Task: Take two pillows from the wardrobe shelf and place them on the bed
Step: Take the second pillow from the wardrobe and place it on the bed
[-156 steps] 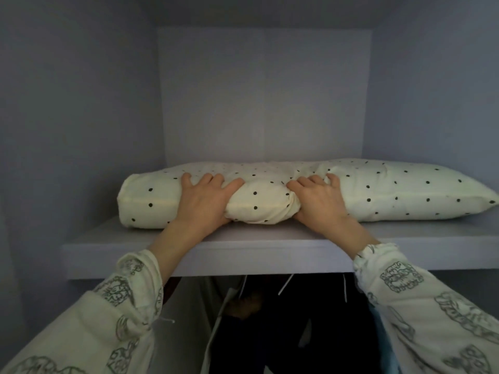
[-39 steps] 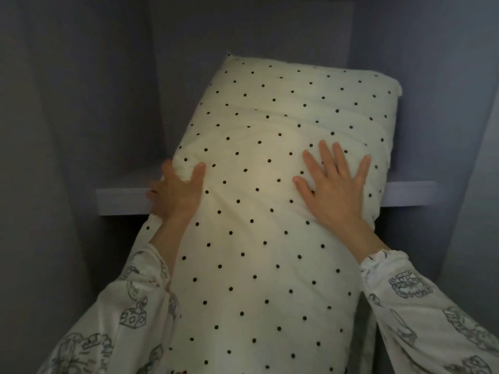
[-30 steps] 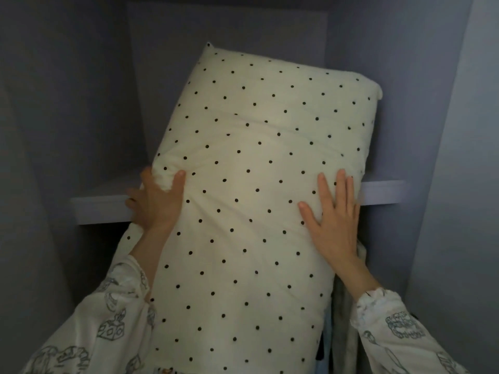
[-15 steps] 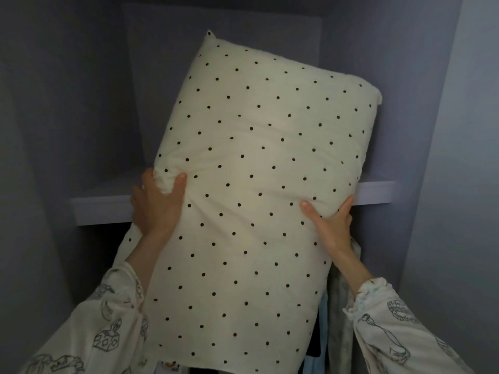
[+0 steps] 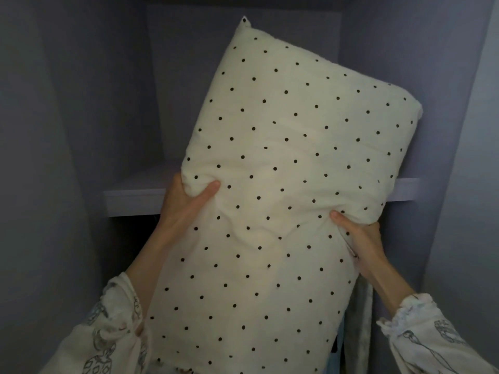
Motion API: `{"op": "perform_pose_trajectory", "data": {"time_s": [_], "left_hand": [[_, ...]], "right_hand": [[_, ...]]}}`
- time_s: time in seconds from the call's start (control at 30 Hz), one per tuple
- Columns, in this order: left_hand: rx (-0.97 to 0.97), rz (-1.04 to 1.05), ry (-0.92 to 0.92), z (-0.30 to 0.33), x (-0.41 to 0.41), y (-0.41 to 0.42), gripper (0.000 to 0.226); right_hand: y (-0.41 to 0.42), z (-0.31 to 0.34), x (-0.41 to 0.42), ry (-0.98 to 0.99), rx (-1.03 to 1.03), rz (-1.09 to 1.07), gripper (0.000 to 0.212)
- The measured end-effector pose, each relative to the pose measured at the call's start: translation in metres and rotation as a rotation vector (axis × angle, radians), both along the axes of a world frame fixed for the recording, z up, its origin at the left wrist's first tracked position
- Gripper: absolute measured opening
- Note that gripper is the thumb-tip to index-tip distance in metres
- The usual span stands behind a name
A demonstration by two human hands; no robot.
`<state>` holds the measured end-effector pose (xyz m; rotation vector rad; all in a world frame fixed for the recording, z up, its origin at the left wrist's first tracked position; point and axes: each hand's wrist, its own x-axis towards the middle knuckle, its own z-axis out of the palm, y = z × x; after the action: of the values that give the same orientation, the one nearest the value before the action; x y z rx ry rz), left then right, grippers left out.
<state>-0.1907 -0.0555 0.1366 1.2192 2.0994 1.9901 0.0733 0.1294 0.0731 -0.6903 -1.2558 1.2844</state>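
Pillow (image 5: 283,190): one, cream cover with small black dots, long and plump. Held upright and tilted, its top corner leaning toward the upper left, its lower end running out of view at the bottom edge. It stands in front of the wardrobe opening, clear of the shelf surface, and hides the middle stretch of the shelf's front edge. The fabric is creased and bunched where each hand takes it.

Left hand (image 5: 186,203): on the pillow's left edge, about mid-height. Grip pinching a fold of cover and filling, thumb pressed across the front face, the other fingers hidden behind the pillow. Bare forearm slants down to a cuff.

Right hand (image 5: 359,238): on the pillow's right edge, somewhat lower than the left. Grip likewise pinching the edge, thumb on the front, fingers wrapped behind and unseen.

Sleeves (image 5: 108,336): pale fabric printed with dark line drawings, gathered at the wrists, one at each lower corner of the view.

Wardrobe shelf (image 5: 129,201): pale grey-lilac board, horizontal, seen to the left of the left hand and again as a short piece right of the pillow. The visible part of its top carries nothing.

Wardrobe interior (image 5: 108,90): plain back and side panels in the same dim lilac-grey.

Hanging garments (image 5: 356,333): below the shelf, a strip of pale cloth beside the pillow's lower right edge; details too dark to tell.
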Motion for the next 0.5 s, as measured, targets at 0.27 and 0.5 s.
{"op": "perform_pose_trajectory", "data": {"time_s": [0.27,0.5], "left_hand": [[-0.011,0.09,-0.055,-0.018,0.06,-0.054,0.082],[0.008,0.283,-0.157,-0.051,0.164,-0.114,0.075]], "right_hand": [[-0.027,-0.015,0.039,-0.01,0.016,0.114,0.098],[-0.053,-0.04,0.104,-0.053,-0.003,0.253,0.103]]}}
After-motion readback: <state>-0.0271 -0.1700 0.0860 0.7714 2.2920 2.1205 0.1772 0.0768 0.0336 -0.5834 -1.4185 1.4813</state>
